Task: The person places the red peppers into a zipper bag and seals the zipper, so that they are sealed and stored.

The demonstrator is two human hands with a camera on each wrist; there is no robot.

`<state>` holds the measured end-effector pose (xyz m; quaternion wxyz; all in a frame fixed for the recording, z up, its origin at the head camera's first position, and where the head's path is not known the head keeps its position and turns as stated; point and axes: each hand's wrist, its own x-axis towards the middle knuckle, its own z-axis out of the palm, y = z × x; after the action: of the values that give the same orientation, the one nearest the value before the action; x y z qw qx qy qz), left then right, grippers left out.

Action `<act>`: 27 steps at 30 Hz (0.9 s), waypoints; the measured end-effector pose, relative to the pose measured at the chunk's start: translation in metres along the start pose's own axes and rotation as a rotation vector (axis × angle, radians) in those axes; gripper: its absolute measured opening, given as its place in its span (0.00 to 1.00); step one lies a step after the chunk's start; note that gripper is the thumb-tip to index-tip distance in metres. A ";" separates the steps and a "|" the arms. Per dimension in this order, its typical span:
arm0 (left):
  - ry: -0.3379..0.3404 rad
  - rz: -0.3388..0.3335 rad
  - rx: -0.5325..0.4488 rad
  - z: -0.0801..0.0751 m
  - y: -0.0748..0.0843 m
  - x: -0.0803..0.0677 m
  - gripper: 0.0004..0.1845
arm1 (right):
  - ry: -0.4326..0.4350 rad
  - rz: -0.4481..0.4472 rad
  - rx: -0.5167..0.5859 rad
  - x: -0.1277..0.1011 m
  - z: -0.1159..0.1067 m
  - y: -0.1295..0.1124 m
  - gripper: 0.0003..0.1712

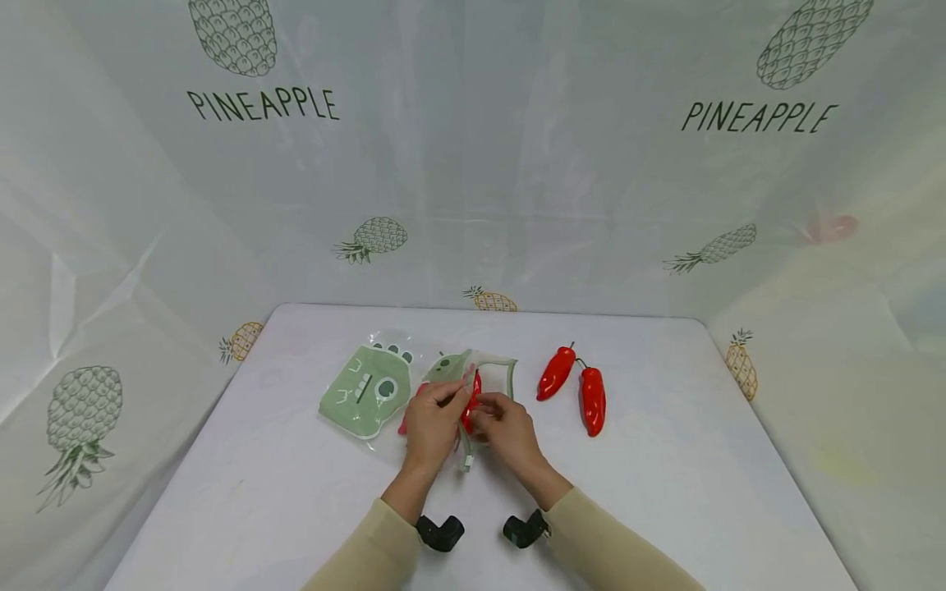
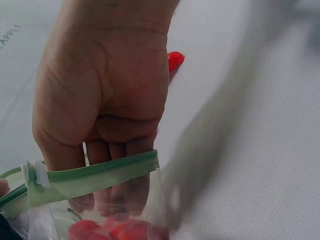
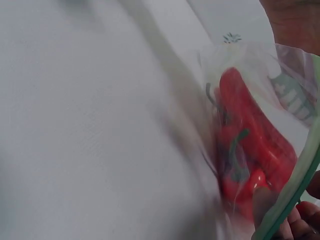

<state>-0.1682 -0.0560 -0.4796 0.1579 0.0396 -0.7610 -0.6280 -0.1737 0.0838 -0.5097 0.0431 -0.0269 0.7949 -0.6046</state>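
A clear zip bag with green trim (image 1: 451,368) lies under and between both hands. Inside it are several red chili peppers (image 3: 250,135) with green stems, seen through the plastic. My left hand (image 1: 431,423) holds the bag near its mouth; in the left wrist view its fingers show behind the green zip strip (image 2: 107,172). At the bag's mouth my right hand (image 1: 510,431) pinches a red chili pepper (image 1: 469,421). Part of that pepper is hidden by the fingers.
Left of the hands lies a second clear bag (image 1: 355,402) with a green cartoon face. Two more red peppers rest to the right, one tilted (image 1: 557,373), one nearly upright in view (image 1: 593,402). The white table (image 1: 665,492) meets pineapple-print sheets (image 1: 473,180) behind and at the sides.
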 end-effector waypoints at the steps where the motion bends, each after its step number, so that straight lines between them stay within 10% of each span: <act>1: -0.001 -0.001 0.002 0.000 0.000 0.000 0.08 | 0.002 -0.003 -0.009 -0.001 -0.001 0.000 0.20; 27: -0.016 -0.028 0.019 -0.003 -0.002 0.001 0.08 | 0.121 -0.064 -0.190 0.002 -0.060 0.005 0.28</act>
<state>-0.1688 -0.0598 -0.4804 0.1425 0.0464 -0.7675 -0.6233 -0.1812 0.1425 -0.4991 -0.0270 -0.0197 0.8485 -0.5282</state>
